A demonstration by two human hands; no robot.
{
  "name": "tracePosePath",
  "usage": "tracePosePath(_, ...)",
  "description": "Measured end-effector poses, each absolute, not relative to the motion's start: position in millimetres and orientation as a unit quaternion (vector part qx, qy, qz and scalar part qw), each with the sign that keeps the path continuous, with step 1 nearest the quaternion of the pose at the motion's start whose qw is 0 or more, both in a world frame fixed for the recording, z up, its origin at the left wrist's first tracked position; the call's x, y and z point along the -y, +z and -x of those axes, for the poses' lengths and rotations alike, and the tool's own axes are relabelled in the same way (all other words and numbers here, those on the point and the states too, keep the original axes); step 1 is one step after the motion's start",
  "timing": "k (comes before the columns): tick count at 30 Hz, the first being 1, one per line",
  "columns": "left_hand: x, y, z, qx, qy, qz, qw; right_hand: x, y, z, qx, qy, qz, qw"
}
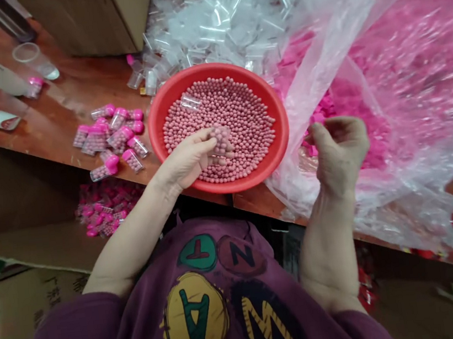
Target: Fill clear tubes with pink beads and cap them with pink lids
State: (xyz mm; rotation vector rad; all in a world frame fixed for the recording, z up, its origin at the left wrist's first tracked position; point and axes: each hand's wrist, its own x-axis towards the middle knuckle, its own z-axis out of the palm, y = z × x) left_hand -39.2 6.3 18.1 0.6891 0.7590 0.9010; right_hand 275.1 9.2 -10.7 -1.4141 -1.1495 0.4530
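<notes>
My left hand (192,160) is closed around a small clear bottle (220,140) filled with pink beads, held over the red basin (281,123). Loose pink beads (239,112) fill the basin, and a clear empty bottle (191,102) lies on top of them. To the right, my right hand (338,149) pinches a bright pink cap (317,118) at the mouth of a clear plastic bag (298,82). Many more pink caps (350,97) lie inside that bag.
Capped bottles of beads (111,134) lie left of the basin; others (102,211) fill an open carton (18,202) below the table edge. Clear empty bottles (223,20) are heaped behind the basin, beside a cardboard box (94,20). A clear cup (34,58) lies farther left.
</notes>
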Motion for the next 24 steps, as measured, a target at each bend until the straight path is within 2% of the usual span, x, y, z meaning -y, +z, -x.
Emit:
tracePosePath(2, -2.1, 19.7, 35.5, -0.354, 0.428, -0.299, 0.776, -13.0, 4.5, -233.4, 0.53, 0.263, 0.535, 0.603)
tracePosePath(5, 0.1, 21.8, 31.9, -0.354, 0.438, -0.299, 0.771, -15.6, 14.9, -182.7, 0.612, 0.32, 0.475, 0.545)
tracePosePath(16, -7.4, 6.7, 32.3, -0.309, 0.433, -0.34, 0.776, -8.4, 25.4, -163.9, 0.77, 0.189, 0.449, 0.412)
tracePosePath(18, -8.0, 9.2, 31.9, -0.311, 0.432, -0.33, 0.779, -10.2, 20.4, -167.9, 0.774, 0.145, 0.46, 0.411)
tracePosePath(21, -8.3, 13.5, 31.3, -0.321, 0.432, -0.304, 0.786, -11.4, 14.2, -168.7, 0.751, 0.064, 0.475, 0.454)
tracePosePath(24, -8.0, 14.4, 30.2, -0.322, 0.438, -0.3, 0.783, -9.7, 13.8, -161.3, 0.736, 0.097, 0.463, 0.484)
